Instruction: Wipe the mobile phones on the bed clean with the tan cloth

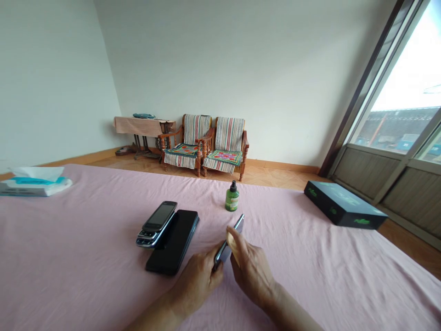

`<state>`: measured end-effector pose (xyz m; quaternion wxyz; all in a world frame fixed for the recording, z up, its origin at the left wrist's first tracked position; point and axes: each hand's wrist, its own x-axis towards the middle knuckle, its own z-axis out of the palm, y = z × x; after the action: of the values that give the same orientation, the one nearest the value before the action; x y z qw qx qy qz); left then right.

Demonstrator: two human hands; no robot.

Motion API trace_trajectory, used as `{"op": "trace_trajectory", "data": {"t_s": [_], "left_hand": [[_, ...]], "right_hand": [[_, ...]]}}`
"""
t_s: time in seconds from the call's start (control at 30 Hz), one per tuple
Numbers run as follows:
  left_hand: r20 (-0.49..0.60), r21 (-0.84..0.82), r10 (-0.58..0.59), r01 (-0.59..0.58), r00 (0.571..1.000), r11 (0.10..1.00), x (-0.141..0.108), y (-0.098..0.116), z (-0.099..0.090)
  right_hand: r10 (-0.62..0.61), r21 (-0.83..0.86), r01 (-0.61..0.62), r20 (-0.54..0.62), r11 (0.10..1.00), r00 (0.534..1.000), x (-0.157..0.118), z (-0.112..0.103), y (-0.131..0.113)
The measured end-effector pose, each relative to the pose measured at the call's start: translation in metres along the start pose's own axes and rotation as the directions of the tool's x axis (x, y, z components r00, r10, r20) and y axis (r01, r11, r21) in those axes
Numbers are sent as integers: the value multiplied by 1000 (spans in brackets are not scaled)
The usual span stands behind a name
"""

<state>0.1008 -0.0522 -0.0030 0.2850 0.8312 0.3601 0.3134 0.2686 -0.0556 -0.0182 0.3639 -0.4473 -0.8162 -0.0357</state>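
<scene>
A slim phone point(223, 254) is held tilted on its edge above the pink cloth. My left hand point(200, 280) grips its near end, fingers closed round it. My right hand point(250, 269) lies along the phone's right face, with something pale under its fingers that I cannot make out clearly. To the left, a black phone point(174, 241) lies flat, and a silver slider phone point(160, 218) rests partly on its left edge. A green bottle with a black cap point(232, 197) stands upright just beyond my hands.
A tissue pack point(36, 182) lies at the far left of the pink cloth point(86, 257). At the right edge sits a black box point(344, 204). Two wooden chairs point(223, 156) and a cloth-covered table point(138, 125) stand by the back wall.
</scene>
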Motion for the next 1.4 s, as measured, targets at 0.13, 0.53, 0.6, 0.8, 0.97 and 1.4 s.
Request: {"op": "trace_trajectory", "data": {"t_s": [0.13,0.53,0.6,0.8,0.97,1.4], "left_hand": [[13,3,-4,4,1000,1000,0,2,-2],[-13,52,-34,34,999,998,-1,-2,1],[-17,71,-38,39,999,997,-1,-1,1],[-41,85,-53,56,998,995,-3,-3,3],[-24,105,-60,62,998,993,-2,-4,3],[-15,34,-22,23,1000,999,-1,-3,4]], "right_hand": [[84,91,-82,-20,993,996,-2,5,1],[68,-25,-72,-121,997,990,5,-2,18],[103,-47,-112,-157,993,982,12,-6,27],[194,-154,-206,-91,966,977,25,-8,53],[97,-144,-96,-3,985,995,15,-2,57],[-121,-70,127,90,989,989,-1,-5,11]]}}
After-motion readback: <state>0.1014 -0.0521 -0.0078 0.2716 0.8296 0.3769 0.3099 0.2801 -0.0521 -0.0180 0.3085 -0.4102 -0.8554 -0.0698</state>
